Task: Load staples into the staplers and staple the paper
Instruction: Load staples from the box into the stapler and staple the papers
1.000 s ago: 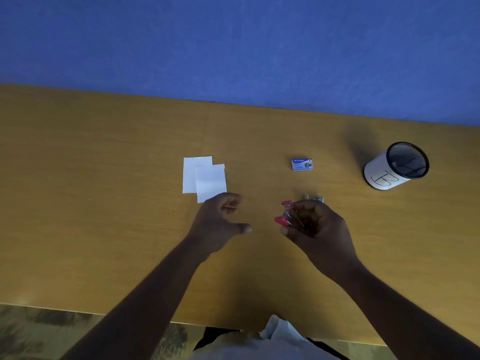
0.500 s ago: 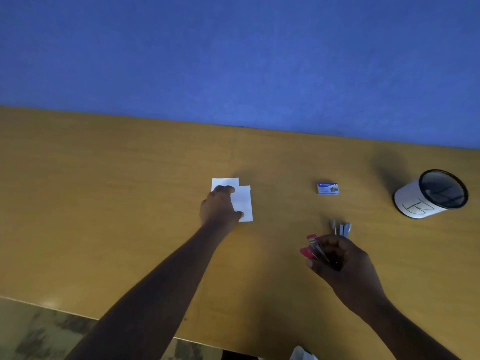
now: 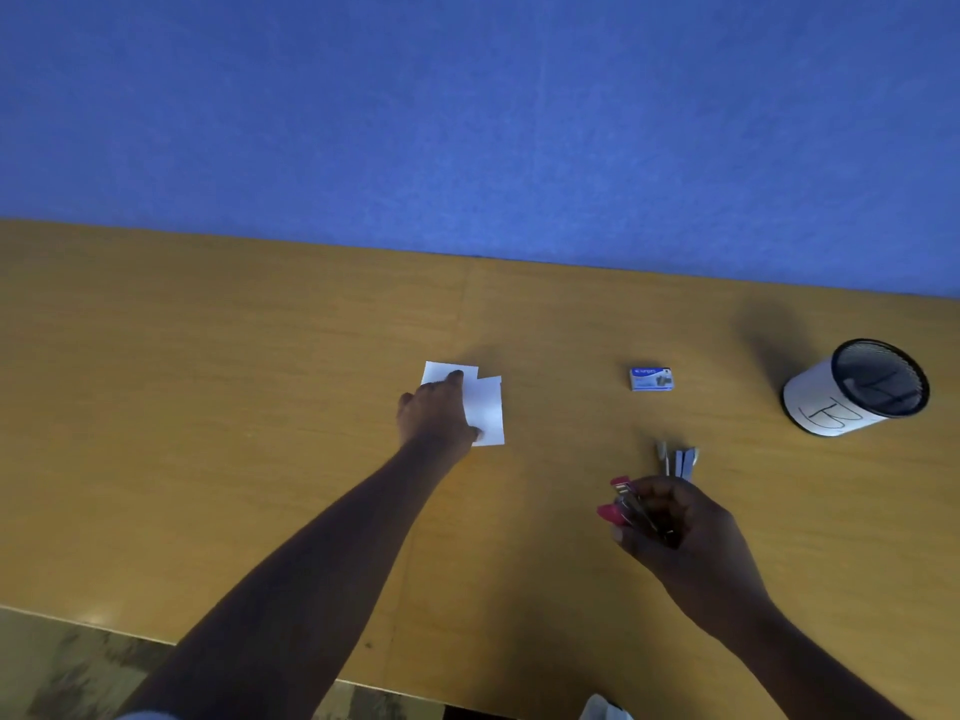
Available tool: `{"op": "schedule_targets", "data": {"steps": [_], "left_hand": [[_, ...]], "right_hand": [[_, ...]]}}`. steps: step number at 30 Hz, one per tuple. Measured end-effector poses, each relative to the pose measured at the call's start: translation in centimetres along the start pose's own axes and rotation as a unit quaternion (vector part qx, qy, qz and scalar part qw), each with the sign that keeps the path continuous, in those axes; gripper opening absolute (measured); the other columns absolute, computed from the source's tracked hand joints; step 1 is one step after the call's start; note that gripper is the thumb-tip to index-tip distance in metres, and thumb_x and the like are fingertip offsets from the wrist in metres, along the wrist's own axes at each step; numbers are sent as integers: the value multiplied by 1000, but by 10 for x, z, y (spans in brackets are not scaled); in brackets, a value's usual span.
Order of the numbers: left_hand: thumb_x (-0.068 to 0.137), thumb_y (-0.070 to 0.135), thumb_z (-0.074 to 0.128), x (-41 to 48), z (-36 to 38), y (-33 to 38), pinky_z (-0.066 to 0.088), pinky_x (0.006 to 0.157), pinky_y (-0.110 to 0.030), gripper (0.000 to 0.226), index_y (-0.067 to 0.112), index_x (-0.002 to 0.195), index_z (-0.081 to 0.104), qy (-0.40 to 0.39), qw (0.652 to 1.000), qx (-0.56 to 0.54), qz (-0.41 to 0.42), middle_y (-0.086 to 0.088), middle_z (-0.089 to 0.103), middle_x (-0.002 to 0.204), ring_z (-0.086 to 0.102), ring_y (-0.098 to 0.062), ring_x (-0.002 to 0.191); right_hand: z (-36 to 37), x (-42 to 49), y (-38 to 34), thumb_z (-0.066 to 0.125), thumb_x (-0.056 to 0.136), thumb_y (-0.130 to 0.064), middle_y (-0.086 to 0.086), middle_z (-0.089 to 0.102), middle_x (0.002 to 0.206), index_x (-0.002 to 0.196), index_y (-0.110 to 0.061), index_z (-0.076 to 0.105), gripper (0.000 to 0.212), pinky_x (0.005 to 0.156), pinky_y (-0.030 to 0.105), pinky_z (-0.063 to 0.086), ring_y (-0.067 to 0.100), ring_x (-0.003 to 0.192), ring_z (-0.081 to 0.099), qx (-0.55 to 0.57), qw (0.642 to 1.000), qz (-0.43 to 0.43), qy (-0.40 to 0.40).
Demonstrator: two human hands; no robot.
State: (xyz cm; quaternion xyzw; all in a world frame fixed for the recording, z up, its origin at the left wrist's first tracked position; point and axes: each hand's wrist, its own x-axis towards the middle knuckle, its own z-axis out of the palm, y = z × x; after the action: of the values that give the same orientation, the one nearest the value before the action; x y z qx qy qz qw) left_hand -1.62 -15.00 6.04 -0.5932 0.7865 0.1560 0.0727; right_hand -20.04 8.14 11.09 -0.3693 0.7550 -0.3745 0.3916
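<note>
Blue wall (image 3: 467,122) fills the upper half of the view, plain and matte, and it meets the far edge of a yellow-brown wooden tabletop (image 3: 208,407). The near edge of the tabletop runs across the bottom, with a patterned floor (image 3: 52,667) under it at the left. Two small white paper sheets (image 3: 488,407) lie overlapped near the middle. The left hand (image 3: 434,415) lies on them with fingers spread quite flat, the thumb at their near edge. To the left of the sheets the wood is bare as far as the edge.

The right hand (image 3: 675,532) is curled around a pink stapler (image 3: 621,506), which is hinged open and held just above the wood. A grey-blue stapler (image 3: 680,459) lies just beyond this hand. A small blue and white staple box (image 3: 652,379) lies farther back, well apart from the sheets. A black mesh cup wrapped in white paper (image 3: 831,407) stands near the right edge.
</note>
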Motion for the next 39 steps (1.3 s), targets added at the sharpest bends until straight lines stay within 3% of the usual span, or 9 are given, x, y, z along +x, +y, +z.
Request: {"op": "schedule_targets", "data": {"steps": [8, 12, 16, 21, 24, 27, 30, 34, 39], "left_hand": [[70, 24, 83, -7, 7, -3, 41, 91, -33, 65, 26, 129, 56, 63, 994, -89, 17, 7, 69, 116, 60, -20, 108], [69, 13, 83, -9, 8, -2, 53, 79, -35, 66, 23, 129, 57, 40, 979, -200, -11, 2, 67, 115, 63, -23, 101], [63, 11, 84, -7, 4, -3, 49, 70, -31, 73, 20, 129, 56, 24, 959, -282, -23, -1, 63, 114, 58, -22, 105], [60, 19, 91, -23, -18, 3, 43, 66, -26, 81, 23, 132, 54, 11, 929, -370, -13, 3, 59, 111, 57, -18, 94], [62, 23, 91, -50, -29, 14, 46, 59, -25, 55, 27, 110, 64, -45, 905, -422, 21, 1, 64, 94, 58, -14, 76], [61, 27, 90, -81, -41, 30, 42, 48, -21, 32, 25, 84, 67, -123, 869, -476, 55, 5, 61, 72, 54, -10, 60], [64, 28, 87, -105, -50, 43, 47, 57, -27, 25, 23, 83, 71, -173, 829, -524, 94, 3, 66, 73, 61, -12, 68], [75, 19, 82, -122, -58, 49, 53, 74, -38, 24, 12, 97, 74, -202, 780, -582, 106, -20, 72, 97, 68, -22, 86], [89, 14, 71, -136, -59, 52, 60, 76, -38, 17, 11, 106, 74, -136, 746, -649, 65, -8, 77, 101, 73, -26, 93]], "right_hand": [[2, 1, -5, 84, 75, -18, -18, 76, 93, 103, -36, 66, 38, 70, 24, 57, -1, 86, 71, -1, 1000, 7, 3], [2, 2, -4, 84, 74, -19, -19, 75, 92, 100, -38, 67, 36, 67, 23, 57, -1, 84, 71, 10, 1000, 18, 11], [1, 3, -3, 84, 76, -16, -15, 76, 91, 101, -35, 68, 35, 68, 25, 57, 3, 82, 72, 54, 997, 47, 13], [-4, 1, -12, 78, 81, -8, -4, 60, 61, 104, -23, 68, 29, 48, 15, 44, 2, 52, 54, 131, 988, 79, -18], [-8, -2, -20, 78, 81, -10, -2, 48, 52, 93, -20, 71, 18, 42, 17, 36, 7, 43, 41, 163, 983, 77, -20], [-11, 1, -34, 79, 81, -11, -9, 59, 55, 86, -21, 73, 13, 45, 17, 37, 0, 45, 47, 161, 986, 46, 11], [-14, 4, -46, 80, 80, -17, -15, 63, 53, 83, -24, 77, 8, 45, 12, 38, -4, 45, 52, 128, 992, 18, 6], [-13, 3, -55, 77, 82, -19, -1, 50, 49, 75, -17, 74, 8, 39, 23, 31, 13, 43, 39, 159, 987, 26, -25], [-16, -3, -61, 74, 84, -13, 10, 49, 55, 72, -15, 73, 12, 40, 25, 29, 18, 45, 36, 213, 974, 57, -43]]}}
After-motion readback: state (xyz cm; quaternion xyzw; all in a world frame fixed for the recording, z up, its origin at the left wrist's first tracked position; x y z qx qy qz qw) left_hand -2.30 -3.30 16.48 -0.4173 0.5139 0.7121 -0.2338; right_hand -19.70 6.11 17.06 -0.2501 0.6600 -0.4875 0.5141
